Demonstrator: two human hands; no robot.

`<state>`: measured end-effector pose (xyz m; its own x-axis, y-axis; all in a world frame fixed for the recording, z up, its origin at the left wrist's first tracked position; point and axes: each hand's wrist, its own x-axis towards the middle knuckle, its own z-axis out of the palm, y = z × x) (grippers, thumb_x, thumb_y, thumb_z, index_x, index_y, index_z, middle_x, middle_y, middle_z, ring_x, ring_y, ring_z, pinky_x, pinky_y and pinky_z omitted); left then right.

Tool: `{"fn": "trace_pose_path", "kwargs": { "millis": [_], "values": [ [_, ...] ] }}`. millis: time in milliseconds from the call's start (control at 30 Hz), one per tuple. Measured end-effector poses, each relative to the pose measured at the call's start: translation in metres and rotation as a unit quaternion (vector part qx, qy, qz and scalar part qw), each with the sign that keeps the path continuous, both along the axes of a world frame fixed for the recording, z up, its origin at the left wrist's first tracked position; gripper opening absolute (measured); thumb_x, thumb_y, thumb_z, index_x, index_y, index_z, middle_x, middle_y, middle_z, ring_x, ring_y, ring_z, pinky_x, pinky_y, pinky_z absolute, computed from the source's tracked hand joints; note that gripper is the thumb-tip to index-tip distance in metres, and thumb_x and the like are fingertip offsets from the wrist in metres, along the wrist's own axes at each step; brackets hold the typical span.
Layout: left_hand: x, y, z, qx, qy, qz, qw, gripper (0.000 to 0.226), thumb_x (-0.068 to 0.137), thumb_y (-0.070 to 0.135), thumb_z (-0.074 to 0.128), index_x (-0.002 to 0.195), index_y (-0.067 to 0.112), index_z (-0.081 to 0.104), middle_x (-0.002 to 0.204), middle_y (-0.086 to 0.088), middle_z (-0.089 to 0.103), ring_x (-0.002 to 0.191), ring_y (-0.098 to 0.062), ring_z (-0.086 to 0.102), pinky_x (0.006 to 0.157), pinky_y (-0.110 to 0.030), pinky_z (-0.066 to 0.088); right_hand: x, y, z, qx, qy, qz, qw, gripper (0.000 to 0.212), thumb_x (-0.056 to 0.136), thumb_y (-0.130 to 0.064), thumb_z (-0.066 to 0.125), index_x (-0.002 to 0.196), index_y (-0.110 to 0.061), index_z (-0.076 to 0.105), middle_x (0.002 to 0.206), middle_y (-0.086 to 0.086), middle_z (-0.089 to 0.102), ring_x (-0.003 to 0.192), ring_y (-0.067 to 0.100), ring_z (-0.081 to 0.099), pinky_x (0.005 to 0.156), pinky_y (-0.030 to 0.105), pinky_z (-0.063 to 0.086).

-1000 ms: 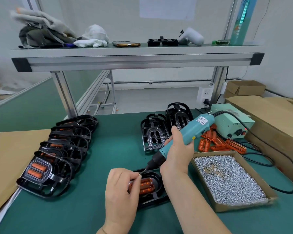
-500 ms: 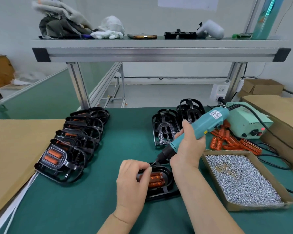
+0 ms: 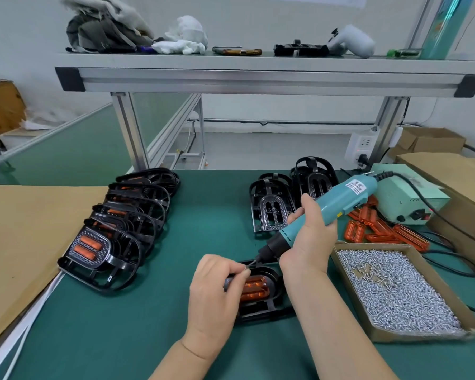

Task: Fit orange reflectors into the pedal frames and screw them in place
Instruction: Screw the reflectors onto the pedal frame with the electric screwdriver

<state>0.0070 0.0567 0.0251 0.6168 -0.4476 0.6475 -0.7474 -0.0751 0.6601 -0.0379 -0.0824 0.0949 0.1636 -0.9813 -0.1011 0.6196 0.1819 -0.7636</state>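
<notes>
Teal plastic screwdriver (image 3: 337, 204) is gripped round the barrel by right hand (image 3: 310, 242). A white label is seen on its body, print too small to read. At the black bit tip a small silvery screw (image 3: 244, 267) is pinched between thumb and forefinger of left hand (image 3: 214, 292). Below, a black oval pedal frame (image 3: 274, 303) is laid flat on the green mat (image 3: 121, 325), with a ribbed orange reflector (image 3: 254, 290) seated in it. "LED" is read on the pale green power box (image 3: 406, 193). Cardboard tray (image 3: 373, 245) is filled with shiny loose fasteners.
</notes>
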Motion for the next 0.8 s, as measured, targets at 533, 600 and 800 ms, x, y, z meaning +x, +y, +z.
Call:
{"fn": "trace_pose_path", "kwargs": {
  "millis": [533,600,800],
  "values": [
    [0.007,0.002,-0.01,-0.027,-0.138,0.042,0.989,0.015,0.084,0.002,0.071,0.07,0.003,0.064,0.074,-0.001,0.059,0.074,-0.023,0.053,0.075,-0.031,0.044,0.005,0.009,0.004,-0.028,0.028,-0.022,0.999,0.016,0.086,-0.018,0.071,0.094,-0.021,0.058,0.055,-0.009,0.054,0.052,0.01,0.052,0.053,0.02,0.048],
    [0.009,0.002,-0.01,-0.033,-0.152,0.055,0.986,0.016,0.085,0.002,0.07,0.07,0.002,0.064,0.074,-0.002,0.06,0.074,-0.024,0.053,0.074,-0.034,0.045,0.007,0.01,0.004,-0.019,0.021,-0.018,0.999,0.017,0.085,-0.018,0.071,0.097,-0.022,0.059,0.056,-0.01,0.054,0.053,0.009,0.053,0.054,0.021,0.048],
    [0.011,0.005,-0.007,0.0,-0.138,0.03,0.99,0.014,0.087,0.018,0.071,0.09,0.005,0.069,0.091,0.001,0.065,0.09,-0.022,0.058,0.083,-0.041,0.049,0.01,0.011,0.006,-0.036,0.015,-0.001,0.999,0.016,0.086,-0.017,0.071,0.095,-0.021,0.059,0.055,-0.01,0.054,0.051,0.008,0.053,0.053,0.019,0.048]
  ]
}}
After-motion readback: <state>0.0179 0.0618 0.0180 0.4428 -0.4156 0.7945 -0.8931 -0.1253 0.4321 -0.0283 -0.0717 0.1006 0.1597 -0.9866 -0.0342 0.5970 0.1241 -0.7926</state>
